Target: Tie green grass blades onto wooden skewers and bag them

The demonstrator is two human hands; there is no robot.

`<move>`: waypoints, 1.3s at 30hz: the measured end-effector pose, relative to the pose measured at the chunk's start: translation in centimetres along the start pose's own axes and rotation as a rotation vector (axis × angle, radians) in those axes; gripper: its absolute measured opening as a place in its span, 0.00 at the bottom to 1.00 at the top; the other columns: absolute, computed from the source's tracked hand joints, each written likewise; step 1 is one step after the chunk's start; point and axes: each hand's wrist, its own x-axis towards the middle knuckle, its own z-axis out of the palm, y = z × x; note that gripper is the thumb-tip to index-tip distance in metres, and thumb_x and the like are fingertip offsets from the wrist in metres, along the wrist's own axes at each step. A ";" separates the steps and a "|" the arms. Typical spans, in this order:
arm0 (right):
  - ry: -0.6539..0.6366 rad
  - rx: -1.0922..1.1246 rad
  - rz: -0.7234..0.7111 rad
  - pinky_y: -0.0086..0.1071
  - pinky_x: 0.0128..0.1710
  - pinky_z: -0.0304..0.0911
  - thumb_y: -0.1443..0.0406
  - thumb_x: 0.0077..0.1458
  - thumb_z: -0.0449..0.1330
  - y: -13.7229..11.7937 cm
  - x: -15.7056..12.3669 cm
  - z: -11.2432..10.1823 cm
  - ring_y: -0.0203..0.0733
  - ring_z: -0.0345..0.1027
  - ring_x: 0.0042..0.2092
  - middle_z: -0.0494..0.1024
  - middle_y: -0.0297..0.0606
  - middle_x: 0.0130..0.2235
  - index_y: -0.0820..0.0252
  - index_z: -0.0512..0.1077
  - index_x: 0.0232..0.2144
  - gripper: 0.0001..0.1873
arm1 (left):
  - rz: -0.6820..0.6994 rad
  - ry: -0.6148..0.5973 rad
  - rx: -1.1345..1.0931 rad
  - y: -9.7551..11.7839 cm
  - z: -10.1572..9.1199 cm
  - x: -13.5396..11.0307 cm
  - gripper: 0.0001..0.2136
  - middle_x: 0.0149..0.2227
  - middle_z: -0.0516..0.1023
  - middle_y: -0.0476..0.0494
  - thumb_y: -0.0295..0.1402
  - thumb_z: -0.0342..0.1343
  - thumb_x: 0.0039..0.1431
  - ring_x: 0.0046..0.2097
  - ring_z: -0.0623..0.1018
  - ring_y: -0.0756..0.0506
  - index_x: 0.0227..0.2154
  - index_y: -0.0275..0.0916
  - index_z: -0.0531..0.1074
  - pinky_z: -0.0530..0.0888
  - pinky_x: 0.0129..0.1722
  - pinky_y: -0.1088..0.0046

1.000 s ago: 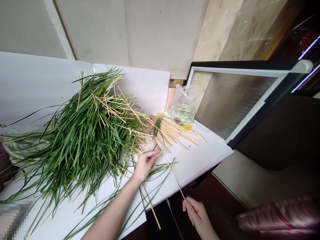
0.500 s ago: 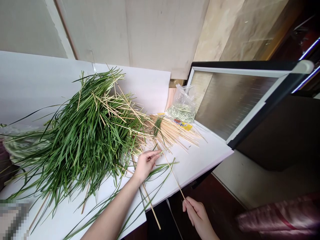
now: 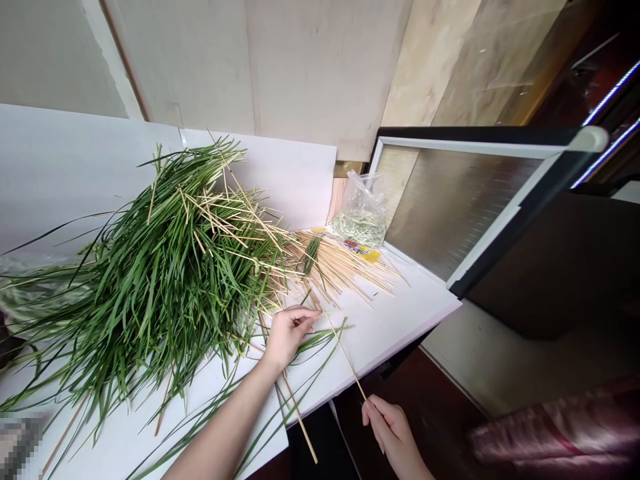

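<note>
Right hand (image 3: pixel 393 433), below-right of the leaf pile (image 3: pixel 150 280): grip closed on the lower end of one skewer (image 3: pixel 345 353), which slants up across the desk (image 3: pixel 400 313) edge toward the pile. Left hand (image 3: pixel 289 330) at the pile's right fringe, fingertips on loose leaves by the skewer tip; cannot tell whether its grip holds any.

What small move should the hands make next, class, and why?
Probably the left hand should pinch one loose green leaf and bring it to the tip of the skewer: the right hand holds that skewer by its lower end, and the left hand lies beside its tip.
</note>
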 end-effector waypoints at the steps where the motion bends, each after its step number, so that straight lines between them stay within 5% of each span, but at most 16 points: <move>1: -0.001 -0.008 -0.013 0.29 0.18 0.36 0.45 0.69 0.50 0.0 0.0 0.0 0.32 0.42 0.17 0.51 0.22 0.16 0.57 0.63 0.23 0.28 | -0.018 0.015 0.012 0.0 0.1 0.0 0.11 0.28 0.79 0.44 0.38 0.64 0.51 0.24 0.73 0.50 0.34 0.37 0.84 0.70 0.18 0.79; 11: -0.007 -0.002 -0.022 0.28 0.18 0.37 0.47 0.70 0.49 0.0 0.0 0.2 0.31 0.42 0.17 0.51 0.22 0.16 0.57 0.64 0.24 0.27 | -0.061 0.027 -0.040 -0.2 -0.3 0.4 0.18 0.23 0.76 0.46 0.39 0.64 0.51 0.20 0.69 0.51 0.42 0.34 0.82 0.67 0.17 0.78; 39: 0.016 0.005 0.004 0.28 0.18 0.37 0.46 0.69 0.50 -0.3 0.0 0.3 0.32 0.42 0.17 0.51 0.22 0.16 0.57 0.63 0.23 0.28 | -0.065 0.006 -0.054 0.2 -0.2 0.3 0.18 0.19 0.73 0.50 0.42 0.65 0.51 0.19 0.68 0.52 0.40 0.34 0.82 0.67 0.17 0.78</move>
